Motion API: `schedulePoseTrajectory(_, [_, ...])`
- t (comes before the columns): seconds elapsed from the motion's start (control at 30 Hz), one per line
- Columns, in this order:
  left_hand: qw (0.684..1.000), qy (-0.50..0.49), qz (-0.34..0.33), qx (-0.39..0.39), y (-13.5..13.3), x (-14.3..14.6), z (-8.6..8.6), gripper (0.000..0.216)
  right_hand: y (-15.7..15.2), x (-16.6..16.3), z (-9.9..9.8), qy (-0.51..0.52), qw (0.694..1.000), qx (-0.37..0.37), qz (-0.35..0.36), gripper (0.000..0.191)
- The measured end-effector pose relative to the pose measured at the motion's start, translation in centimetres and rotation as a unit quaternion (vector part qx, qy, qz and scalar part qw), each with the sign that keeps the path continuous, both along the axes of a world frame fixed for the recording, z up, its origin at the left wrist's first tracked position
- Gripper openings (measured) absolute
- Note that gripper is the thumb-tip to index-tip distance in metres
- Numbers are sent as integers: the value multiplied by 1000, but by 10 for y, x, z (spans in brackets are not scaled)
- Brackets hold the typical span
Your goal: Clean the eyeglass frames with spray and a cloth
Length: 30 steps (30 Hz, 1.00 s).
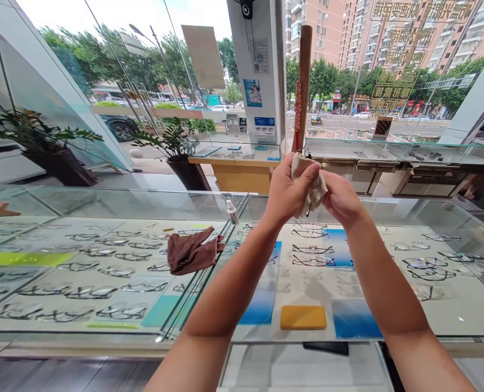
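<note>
Above the glass counter, my left hand (286,189) is closed on a crumpled beige cleaning cloth (317,191), its thumb pressing on top. My right hand (342,197) is closed at the cloth's right side, fingertips pinched against it. Thin dark bits, like parts of an eyeglass frame (308,209), poke out above and below the cloth; most of that piece is hidden. To the left, a brown cloth (193,250) lies on the glass top, with a small white spray bottle (232,212) standing behind it.
Under the glass counter (209,335) are rows of eyeglasses (313,249) and a yellow case (302,317). Beyond stand a wooden post (304,81), another display counter (236,158) and potted plants (180,144) by the windows. A dark flat object (326,348) lies below the counter's near edge.
</note>
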<state>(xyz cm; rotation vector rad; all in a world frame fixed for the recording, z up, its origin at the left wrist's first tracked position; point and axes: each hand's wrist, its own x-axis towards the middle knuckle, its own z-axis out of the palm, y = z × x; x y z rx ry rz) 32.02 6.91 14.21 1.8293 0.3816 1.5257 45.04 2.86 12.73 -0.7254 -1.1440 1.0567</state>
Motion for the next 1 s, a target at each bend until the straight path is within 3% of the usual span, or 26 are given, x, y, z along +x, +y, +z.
schedulePoseTrajectory(0.7, [997,-70,46,-6,0,7,-5,46,-1,-7,-3,-6,999,30,18,44])
schedulePoseTrajectory(1.0, [994,-94,57,-19,-1,9,-6,42,2,-13,-6,-24,999,45,-16,46])
